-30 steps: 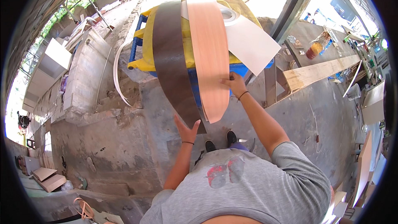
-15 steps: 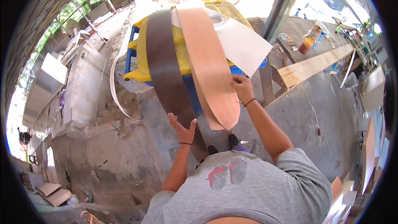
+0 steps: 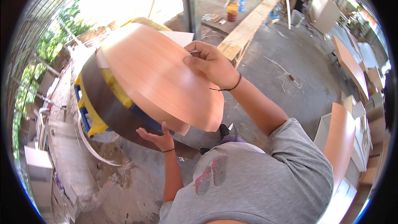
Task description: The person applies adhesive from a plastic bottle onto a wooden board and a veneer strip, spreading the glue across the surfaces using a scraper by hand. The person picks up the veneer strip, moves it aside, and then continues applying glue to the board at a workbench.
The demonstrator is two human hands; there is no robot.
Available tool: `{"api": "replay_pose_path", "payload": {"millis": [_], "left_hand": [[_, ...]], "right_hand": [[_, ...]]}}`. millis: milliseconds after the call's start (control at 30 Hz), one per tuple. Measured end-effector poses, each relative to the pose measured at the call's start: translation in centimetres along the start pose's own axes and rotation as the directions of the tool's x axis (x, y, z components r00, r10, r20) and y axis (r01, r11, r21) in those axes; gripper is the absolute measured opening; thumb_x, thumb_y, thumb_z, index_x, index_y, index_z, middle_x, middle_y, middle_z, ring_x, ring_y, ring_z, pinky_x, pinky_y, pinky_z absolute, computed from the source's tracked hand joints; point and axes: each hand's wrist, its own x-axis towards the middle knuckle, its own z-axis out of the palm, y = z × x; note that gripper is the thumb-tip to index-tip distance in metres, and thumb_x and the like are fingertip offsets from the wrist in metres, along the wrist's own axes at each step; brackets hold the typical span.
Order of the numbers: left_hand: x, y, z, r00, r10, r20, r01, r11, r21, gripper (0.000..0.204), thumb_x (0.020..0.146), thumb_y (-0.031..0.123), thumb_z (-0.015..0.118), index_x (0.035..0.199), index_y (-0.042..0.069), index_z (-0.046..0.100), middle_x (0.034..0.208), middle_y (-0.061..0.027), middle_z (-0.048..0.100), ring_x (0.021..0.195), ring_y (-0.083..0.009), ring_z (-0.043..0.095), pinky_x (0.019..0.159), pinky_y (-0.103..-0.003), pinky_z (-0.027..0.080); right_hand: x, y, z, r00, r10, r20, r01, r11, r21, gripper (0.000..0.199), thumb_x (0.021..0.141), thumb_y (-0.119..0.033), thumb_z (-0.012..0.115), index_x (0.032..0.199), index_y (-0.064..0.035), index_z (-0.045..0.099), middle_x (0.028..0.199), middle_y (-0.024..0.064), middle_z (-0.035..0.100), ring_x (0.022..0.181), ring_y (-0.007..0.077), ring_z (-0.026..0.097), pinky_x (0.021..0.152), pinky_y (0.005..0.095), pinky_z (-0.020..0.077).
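Note:
A light wood-grain veneer sheet [image 3: 161,74], long and bending, is lifted towards me with its near end drooping. My right hand [image 3: 213,64] pinches its right edge between thumb and fingers. Under it shows the curled edge of a second light layer; I cannot tell whether it is the same sheet. My left hand [image 3: 159,138] has its fingers spread, palm up, close below the light sheet's near left edge. A dark brown strip [image 3: 114,114] hangs over the yellow and blue stand [image 3: 93,122], beside and partly behind the light sheet.
A wooden plank [image 3: 248,23] lies to the right, with a bottle of reddish-orange liquid [image 3: 232,12] beyond it. A metal post [image 3: 190,4] rises behind the stand. Board offcuts [image 3: 340,139] lean at the right. A low concrete block [image 3: 68,157] lies at the left.
My right hand has raised the light sheet up and closer to me. My left hand has shifted from beside the dark strip to just under the light sheet. The view has turned right.

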Motion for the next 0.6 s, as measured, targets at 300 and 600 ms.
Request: {"api": "replay_pose_path", "payload": {"millis": [300,600], "left_hand": [[5.9,3.6,4.3,0.994,0.107,-0.014,-0.108,0.990,-0.086,0.094,0.092,0.043,0.064,0.151,-0.004,0.009,0.154,-0.0266,0.015,0.140,-0.0403,0.028,0.112,-0.052,0.028],[7.8,4.3,8.3,1.000,-0.003,-0.014,0.003,1.000,-0.005,0.087,0.092,0.044,0.065,0.147,-0.008,0.021,0.149,-0.0305,0.028,0.137,-0.0417,0.034,0.114,-0.047,0.031]], "right_hand": [[-9.5,-6.6,-6.9,0.946,-0.101,-0.307,0.101,0.995,-0.016,0.021,0.090,-0.014,0.069,0.101,0.0024,0.061,0.089,0.0028,0.066,0.077,0.0048,0.061,0.067,0.0188,0.0472],[-20.1,-10.7,-15.4,0.862,-0.230,-0.452,0.237,0.971,-0.044,0.021,0.088,-0.016,0.070,0.094,0.0018,0.061,0.086,0.0051,0.065,0.074,0.0071,0.057,0.066,0.0217,0.0450]]}}
